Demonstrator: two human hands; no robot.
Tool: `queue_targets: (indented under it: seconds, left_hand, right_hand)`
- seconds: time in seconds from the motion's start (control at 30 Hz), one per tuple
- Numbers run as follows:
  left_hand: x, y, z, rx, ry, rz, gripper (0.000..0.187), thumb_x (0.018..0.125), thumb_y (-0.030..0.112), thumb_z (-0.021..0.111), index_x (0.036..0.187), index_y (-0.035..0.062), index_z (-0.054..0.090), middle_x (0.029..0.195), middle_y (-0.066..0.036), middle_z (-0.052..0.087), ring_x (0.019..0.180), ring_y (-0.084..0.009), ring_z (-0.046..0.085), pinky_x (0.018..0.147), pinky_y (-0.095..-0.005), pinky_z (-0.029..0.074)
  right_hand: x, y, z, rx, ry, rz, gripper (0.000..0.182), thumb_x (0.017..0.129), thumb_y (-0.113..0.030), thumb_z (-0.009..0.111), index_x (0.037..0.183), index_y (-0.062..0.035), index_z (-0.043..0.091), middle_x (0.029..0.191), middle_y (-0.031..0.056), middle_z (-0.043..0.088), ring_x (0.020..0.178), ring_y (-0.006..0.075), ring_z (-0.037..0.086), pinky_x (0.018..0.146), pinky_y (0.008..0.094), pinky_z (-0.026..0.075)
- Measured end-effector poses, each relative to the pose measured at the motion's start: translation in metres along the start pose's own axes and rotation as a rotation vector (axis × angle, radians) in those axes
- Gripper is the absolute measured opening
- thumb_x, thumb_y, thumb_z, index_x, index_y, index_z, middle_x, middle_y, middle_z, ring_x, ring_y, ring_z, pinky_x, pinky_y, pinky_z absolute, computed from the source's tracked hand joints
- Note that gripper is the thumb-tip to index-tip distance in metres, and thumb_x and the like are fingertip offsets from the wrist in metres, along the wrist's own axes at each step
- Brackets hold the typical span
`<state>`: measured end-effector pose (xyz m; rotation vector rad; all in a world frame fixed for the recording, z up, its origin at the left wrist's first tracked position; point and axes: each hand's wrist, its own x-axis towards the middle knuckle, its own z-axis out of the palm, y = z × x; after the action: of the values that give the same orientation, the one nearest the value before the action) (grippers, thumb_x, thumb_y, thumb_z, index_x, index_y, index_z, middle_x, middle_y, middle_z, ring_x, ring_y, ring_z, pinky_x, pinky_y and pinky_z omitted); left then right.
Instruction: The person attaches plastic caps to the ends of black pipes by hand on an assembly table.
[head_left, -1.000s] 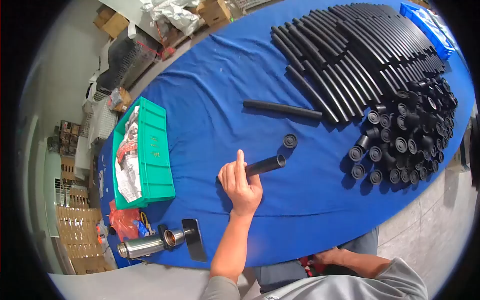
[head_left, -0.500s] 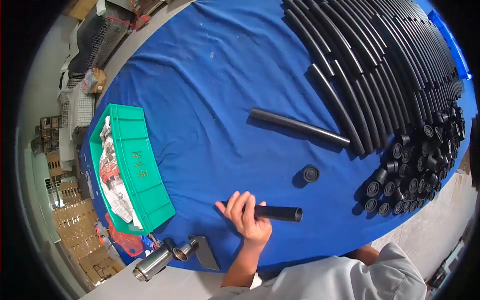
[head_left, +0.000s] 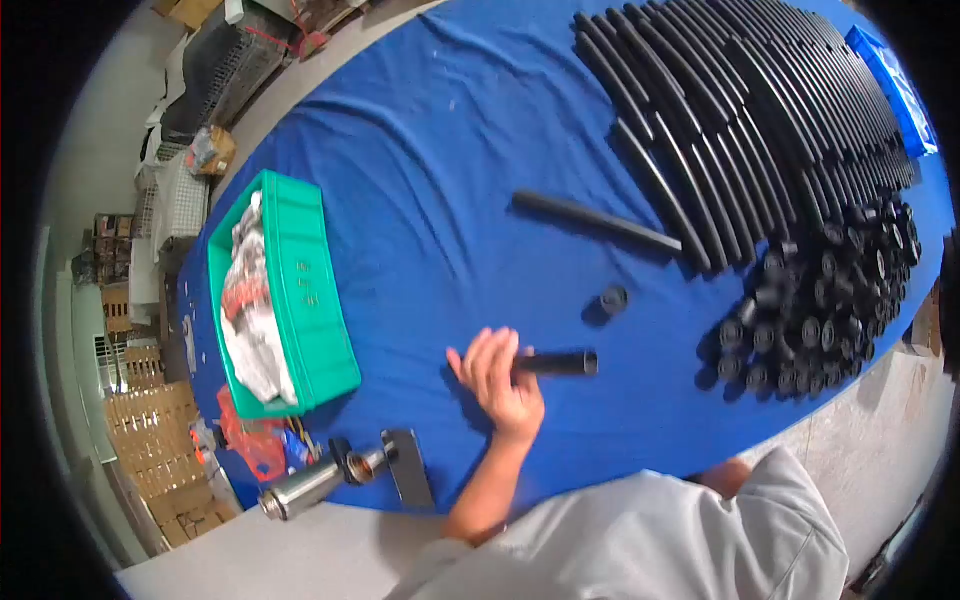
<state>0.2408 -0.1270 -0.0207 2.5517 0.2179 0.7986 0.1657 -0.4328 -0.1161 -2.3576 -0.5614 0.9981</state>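
My left hand (head_left: pixel 505 392) is over the blue cloth near the table's front edge, its fingers closed about a short-looking black tube (head_left: pixel 565 363). The tube's open end points right; its other end is hidden by the hand. Beyond it lies a single black round cap (head_left: pixel 613 298), slightly blurred. Farther back, a longer black tube (head_left: pixel 600 222) rests at a slant on the cloth. Part of my right arm (head_left: pixel 727 477) shows beside the grey shirt, but my right hand is out of sight.
Rows of black tubes (head_left: pixel 690 170) fill the far right, with a heap of black caps (head_left: pixel 790 335) nearer. A green crate (head_left: pixel 310 300) with newspaper-like lining stands left. A steel flask (head_left: pixel 300 490) and a phone (head_left: pixel 408 468) lie front left. A blue tray (head_left: pixel 893 90) sits far right.
The whole view has shifted, so the table's things and my left hand appear higher in the frame. My left hand keeps hold of the black tube.
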Motion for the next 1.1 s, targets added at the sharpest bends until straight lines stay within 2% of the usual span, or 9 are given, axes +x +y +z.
queue_targets:
  seconds: [0.37,0.47,0.6,0.7,0.8,0.87,0.93,1.03,1.1]
  left_hand:
    - [0.011,-0.003,0.015,-0.03,0.133,0.072,0.032,0.087,0.01,0.074,0.118,0.0133,0.068,0.117,-0.001,0.069,0.121,-0.0244,0.061,0.121,-0.058,0.023]
    - [0.012,-0.006,0.022,-0.009,0.145,0.062,0.029,0.088,0.011,0.074,0.116,0.0138,0.067,0.116,-0.001,0.069,0.12,-0.0238,0.061,0.119,-0.0578,0.025]
    - [0.014,-0.002,0.021,0.019,0.135,0.061,0.027,0.088,0.013,0.074,0.114,0.0137,0.067,0.116,-0.001,0.069,0.119,-0.0237,0.061,0.118,-0.0579,0.027]
    - [0.015,-0.004,0.024,0.021,0.128,0.047,0.026,0.088,0.011,0.072,0.113,0.0138,0.066,0.116,0.0,0.069,0.119,-0.0231,0.061,0.119,-0.0575,0.025]
    - [0.017,-0.003,0.023,0.013,0.141,0.048,0.025,0.088,0.009,0.071,0.112,0.0137,0.065,0.116,0.0,0.069,0.119,-0.0228,0.061,0.12,-0.0572,0.025]
    - [0.014,-0.004,0.024,0.004,0.149,0.054,0.025,0.088,0.009,0.071,0.112,0.0135,0.065,0.115,-0.001,0.069,0.119,-0.0232,0.061,0.119,-0.0573,0.025]
    - [0.013,-0.008,0.027,-0.004,0.176,0.053,0.025,0.088,0.008,0.071,0.111,0.0132,0.064,0.115,-0.001,0.069,0.119,-0.0237,0.061,0.119,-0.0576,0.026]
    - [0.015,-0.008,0.023,0.01,0.182,0.096,0.022,0.089,0.012,0.069,0.111,0.0117,0.064,0.113,-0.004,0.07,0.114,-0.0276,0.063,0.116,-0.0583,0.029]
    - [0.013,-0.01,0.024,-0.021,0.176,0.094,0.021,0.091,0.01,0.068,0.111,0.012,0.063,0.117,-0.004,0.069,0.118,-0.0266,0.062,0.117,-0.0587,0.027]
  right_hand:
    - [-0.036,-0.02,-0.002,-0.112,0.068,-0.271,0.034,0.094,-0.027,0.062,0.118,-0.0042,0.069,0.114,0.0208,0.071,0.106,0.0362,0.068,0.095,0.0476,0.053]
    - [-0.061,-0.044,-0.015,-0.309,-0.121,-0.293,0.032,0.097,-0.026,0.059,0.12,-0.0061,0.069,0.116,0.0205,0.07,0.11,0.0376,0.067,0.097,0.0477,0.053]
    - [-0.09,-0.099,-0.075,-0.345,-0.608,-0.367,0.033,0.102,-0.023,0.053,0.124,-0.0036,0.066,0.124,0.019,0.069,0.119,0.041,0.063,0.1,0.051,0.052]
    - [-0.085,-0.102,-0.123,-0.065,-0.386,-0.738,0.03,0.101,-0.027,0.058,0.118,-0.0043,0.067,0.113,0.0206,0.07,0.107,0.0394,0.067,0.091,0.0496,0.055]
    - [-0.051,-0.125,-0.182,-0.041,0.226,-0.633,0.017,0.091,-0.015,0.068,0.103,-0.0036,0.065,0.089,0.0185,0.064,0.087,0.0429,0.065,0.077,0.0507,0.054]
    - [0.009,-0.123,-0.194,-0.099,0.686,-0.588,0.038,0.09,-0.014,0.07,0.124,-0.001,0.059,0.101,0.0218,0.062,0.09,0.0448,0.064,0.078,0.0525,0.053]
    - [0.054,-0.129,-0.2,-0.129,0.788,-0.475,0.061,0.09,-0.016,0.073,0.143,-0.0007,0.047,0.118,0.0257,0.058,0.098,0.0454,0.066,0.083,0.0529,0.055]
    - [0.107,-0.131,-0.187,-0.15,0.689,-0.362,0.057,0.09,-0.016,0.073,0.14,-0.0012,0.049,0.116,0.0275,0.058,0.098,0.0461,0.067,0.081,0.0532,0.056]
    - [0.133,-0.115,-0.175,-0.218,0.644,-0.432,0.04,0.091,-0.013,0.07,0.128,-0.0034,0.057,0.108,0.0262,0.058,0.095,0.0437,0.067,0.079,0.053,0.056]
